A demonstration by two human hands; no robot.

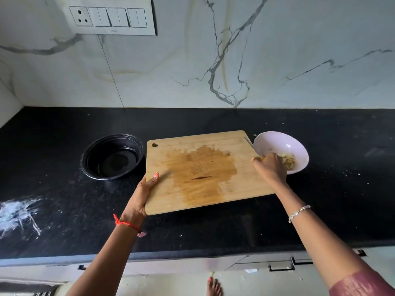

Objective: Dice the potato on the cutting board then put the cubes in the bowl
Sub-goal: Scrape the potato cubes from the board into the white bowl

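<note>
The wooden cutting board [201, 171] is lifted off the black counter and tilted, its right edge resting against the white bowl [284, 144]. A wet stain marks its middle; no potato lies on it. My left hand [143, 193] grips the board's left edge, thumb on top. Pale potato cubes [288, 161] lie in the bowl's near right side. My right hand [270, 167] is at the bowl's rim, shut on a knife [249, 143] with a yellow handle, whose blade points up-left along the board's right edge.
A black round container [112, 157] sits left of the board, with nothing seen in it. White smears [19, 212] mark the counter at the far left. A marble backsplash with a switch panel [111, 17] rises behind. The counter's front edge runs below my arms.
</note>
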